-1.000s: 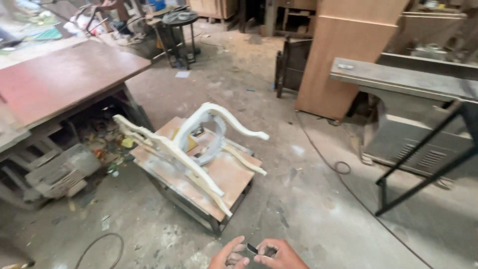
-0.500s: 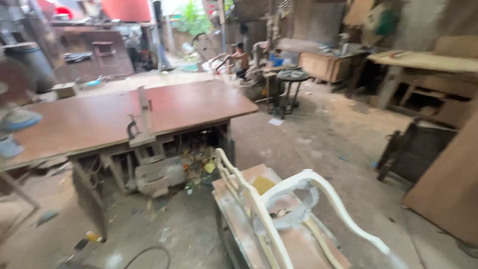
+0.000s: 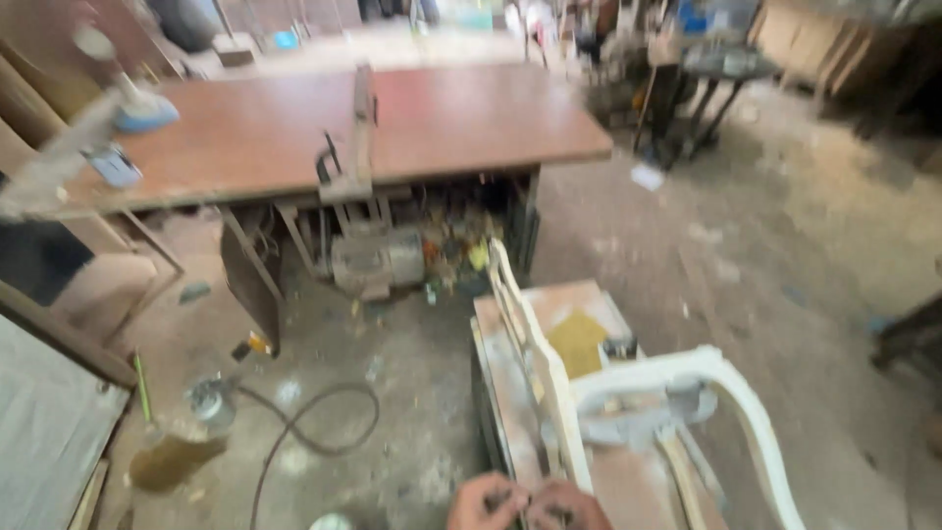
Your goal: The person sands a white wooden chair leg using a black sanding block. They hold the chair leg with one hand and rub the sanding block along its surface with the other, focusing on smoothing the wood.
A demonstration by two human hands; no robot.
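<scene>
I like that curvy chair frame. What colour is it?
The chair frame is white or cream, seen in the head view.

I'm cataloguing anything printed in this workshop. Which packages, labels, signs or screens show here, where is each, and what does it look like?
No package, label, sign or screen can be made out; the picture is motion-blurred.
Pale flat scrap: on the floor right of the brown worktable, roughly rectangular, kind unclear.

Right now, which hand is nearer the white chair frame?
Right. The right hand sits at the bottom edge just beside the chair frame, close to its near rail. The left hand is pressed against the right one, on the side away from the frame.
</scene>
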